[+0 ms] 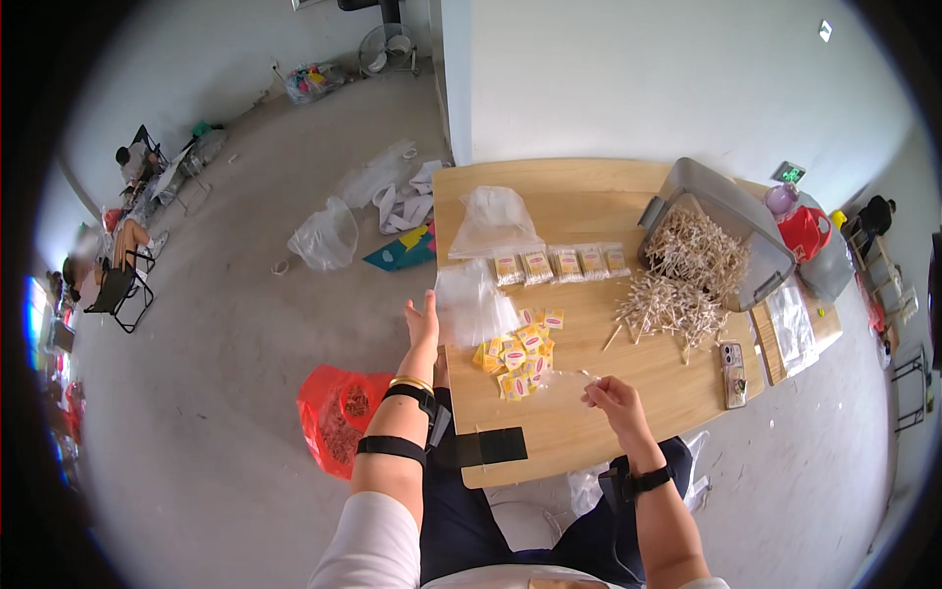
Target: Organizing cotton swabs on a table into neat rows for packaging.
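My right hand [615, 403] pinches one end of a thin clear plastic bag [567, 386] above the table. My left hand [423, 322] is at the table's left edge beside a stack of clear plastic bags [474, 302]. Its fingers are spread; I cannot tell whether they touch the stack. Between my hands lies a loose pile of small yellow-and-white cards [520, 359]. Behind them several filled packets [561, 265] stand in a row, each with a yellow-and-white card in front. To the right, loose cotton swabs [677, 306] spill from a tipped grey plastic bin [770, 236].
More clear bags [494, 221] lie at the table's back left. A phone [733, 375] and a wooden strip [768, 342] lie on the right. A black patch [505, 445] marks the near-left corner. A red bag [329, 422] stands on the floor by my left arm. People sit far left.
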`<action>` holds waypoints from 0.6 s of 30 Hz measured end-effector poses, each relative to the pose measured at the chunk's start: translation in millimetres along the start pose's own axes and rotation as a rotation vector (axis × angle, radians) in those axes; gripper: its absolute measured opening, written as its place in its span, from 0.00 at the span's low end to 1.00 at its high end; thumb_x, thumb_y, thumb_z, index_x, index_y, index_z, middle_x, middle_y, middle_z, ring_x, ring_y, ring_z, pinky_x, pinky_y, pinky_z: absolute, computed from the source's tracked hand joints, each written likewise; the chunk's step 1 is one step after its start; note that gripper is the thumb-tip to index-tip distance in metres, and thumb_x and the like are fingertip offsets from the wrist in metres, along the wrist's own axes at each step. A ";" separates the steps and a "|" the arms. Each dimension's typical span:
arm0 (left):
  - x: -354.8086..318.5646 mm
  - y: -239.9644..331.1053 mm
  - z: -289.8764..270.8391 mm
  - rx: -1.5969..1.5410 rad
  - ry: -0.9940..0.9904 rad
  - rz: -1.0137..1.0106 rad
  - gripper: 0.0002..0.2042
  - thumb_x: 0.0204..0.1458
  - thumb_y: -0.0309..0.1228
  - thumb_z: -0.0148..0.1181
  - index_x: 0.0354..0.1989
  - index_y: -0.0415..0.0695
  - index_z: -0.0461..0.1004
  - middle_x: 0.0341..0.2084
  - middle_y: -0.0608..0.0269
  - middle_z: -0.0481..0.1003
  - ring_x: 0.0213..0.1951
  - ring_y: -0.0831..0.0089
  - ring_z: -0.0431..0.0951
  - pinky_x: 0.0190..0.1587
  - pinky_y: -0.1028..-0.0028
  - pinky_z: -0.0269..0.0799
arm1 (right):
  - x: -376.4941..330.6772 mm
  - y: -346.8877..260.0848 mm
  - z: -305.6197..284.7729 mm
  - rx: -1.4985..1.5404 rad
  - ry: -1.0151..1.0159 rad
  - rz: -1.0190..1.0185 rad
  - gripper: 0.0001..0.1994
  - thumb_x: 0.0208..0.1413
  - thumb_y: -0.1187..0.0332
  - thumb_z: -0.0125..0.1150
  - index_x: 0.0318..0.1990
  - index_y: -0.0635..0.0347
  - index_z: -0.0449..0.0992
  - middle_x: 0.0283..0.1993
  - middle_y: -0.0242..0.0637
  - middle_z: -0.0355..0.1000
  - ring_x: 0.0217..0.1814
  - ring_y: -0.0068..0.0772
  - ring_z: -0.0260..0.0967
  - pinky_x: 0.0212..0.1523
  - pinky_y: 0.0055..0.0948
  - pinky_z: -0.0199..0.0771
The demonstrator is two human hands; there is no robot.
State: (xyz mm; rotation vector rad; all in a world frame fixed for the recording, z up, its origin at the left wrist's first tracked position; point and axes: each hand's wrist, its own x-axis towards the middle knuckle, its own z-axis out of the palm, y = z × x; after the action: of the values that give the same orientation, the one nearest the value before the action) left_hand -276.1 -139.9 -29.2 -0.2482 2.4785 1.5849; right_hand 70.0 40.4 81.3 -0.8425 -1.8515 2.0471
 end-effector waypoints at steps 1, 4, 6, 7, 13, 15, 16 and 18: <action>6.3 -7.5 -0.8 -0.132 -0.046 -0.043 0.42 0.56 0.58 0.57 0.71 0.43 0.52 0.69 0.48 0.57 0.67 0.53 0.61 0.66 0.55 0.58 | 1.5 1.3 2.2 0.017 -0.015 0.004 0.06 0.64 0.71 0.60 0.40 0.66 0.75 0.34 0.33 0.77 0.38 0.20 0.73 0.42 0.21 0.72; -11.7 -3.2 6.9 -0.240 -0.196 -0.101 0.40 0.59 0.54 0.55 0.72 0.43 0.49 0.69 0.48 0.56 0.68 0.54 0.60 0.67 0.55 0.58 | 2.7 11.5 -10.9 0.024 0.009 0.022 0.06 0.64 0.71 0.60 0.40 0.66 0.75 0.35 0.33 0.77 0.38 0.20 0.73 0.43 0.21 0.72; -29.3 14.0 -0.8 -0.210 -0.270 -0.104 0.39 0.60 0.52 0.56 0.72 0.45 0.48 0.70 0.50 0.55 0.69 0.58 0.59 0.68 0.55 0.56 | 1.2 14.5 -14.7 0.029 0.017 0.027 0.06 0.64 0.71 0.60 0.40 0.66 0.75 0.35 0.33 0.76 0.39 0.20 0.73 0.43 0.21 0.72; -35.6 20.6 -1.6 -0.239 -0.284 -0.139 0.38 0.61 0.51 0.55 0.72 0.45 0.48 0.70 0.50 0.55 0.68 0.58 0.60 0.67 0.55 0.57 | 0.1 15.4 -14.5 0.027 0.017 0.030 0.06 0.64 0.71 0.60 0.40 0.66 0.75 0.36 0.33 0.76 0.39 0.20 0.73 0.43 0.21 0.72; -30.1 33.5 8.6 -0.515 -0.258 -0.238 0.37 0.62 0.50 0.53 0.73 0.44 0.48 0.70 0.51 0.55 0.68 0.59 0.60 0.67 0.56 0.57 | -8.9 21.5 -0.9 0.048 -0.004 0.034 0.06 0.64 0.71 0.60 0.41 0.66 0.74 0.36 0.32 0.76 0.39 0.20 0.73 0.44 0.21 0.72; -34.0 34.4 7.1 -0.526 -0.269 -0.223 0.37 0.62 0.50 0.53 0.73 0.44 0.47 0.70 0.51 0.54 0.69 0.59 0.58 0.68 0.55 0.56 | -10.1 20.5 -0.5 0.062 0.009 0.014 0.06 0.64 0.71 0.59 0.41 0.66 0.74 0.35 0.32 0.77 0.38 0.20 0.73 0.44 0.21 0.72; -48.8 43.7 7.4 -0.433 -0.231 -0.183 0.38 0.63 0.52 0.51 0.73 0.42 0.46 0.72 0.49 0.50 0.70 0.56 0.55 0.69 0.56 0.53 | -10.7 21.3 -8.2 0.000 0.027 -0.011 0.07 0.63 0.71 0.60 0.40 0.67 0.75 0.34 0.32 0.76 0.37 0.20 0.73 0.43 0.22 0.72; -75.3 54.4 -8.0 -0.327 -0.203 -0.138 0.39 0.63 0.53 0.49 0.74 0.40 0.44 0.73 0.48 0.46 0.72 0.54 0.52 0.71 0.57 0.50 | -10.6 21.5 -11.8 -0.053 0.058 -0.029 0.07 0.62 0.70 0.61 0.39 0.67 0.76 0.33 0.32 0.76 0.37 0.21 0.73 0.42 0.22 0.73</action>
State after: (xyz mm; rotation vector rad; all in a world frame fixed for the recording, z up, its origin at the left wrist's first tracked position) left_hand -216.8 -121.7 40.4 -0.2812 2.0024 1.8480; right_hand 89.2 41.0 62.8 -0.8738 -1.8834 1.9437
